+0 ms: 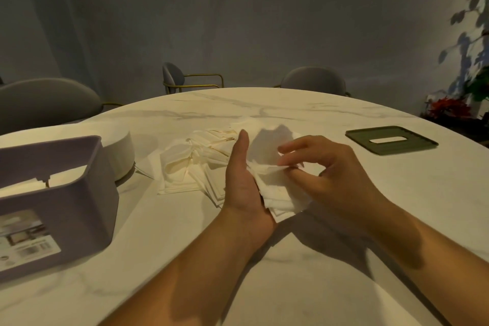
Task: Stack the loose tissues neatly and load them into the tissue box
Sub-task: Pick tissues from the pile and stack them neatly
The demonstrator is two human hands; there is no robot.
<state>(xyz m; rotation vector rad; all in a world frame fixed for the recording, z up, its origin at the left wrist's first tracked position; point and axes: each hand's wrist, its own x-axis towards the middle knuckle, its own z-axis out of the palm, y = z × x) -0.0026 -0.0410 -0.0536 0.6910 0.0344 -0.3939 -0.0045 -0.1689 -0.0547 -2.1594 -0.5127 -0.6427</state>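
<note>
The sticker label on the tissue box is too blurred to read.

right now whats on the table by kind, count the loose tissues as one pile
tissue box: 1
green slotted lid: 1
white round object: 1
loose tissue pile: 1
total: 4

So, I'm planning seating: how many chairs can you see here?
3: left chair at the far left, middle chair with gold arms at centre back, right chair just right of it. Others may be out of view.
</note>
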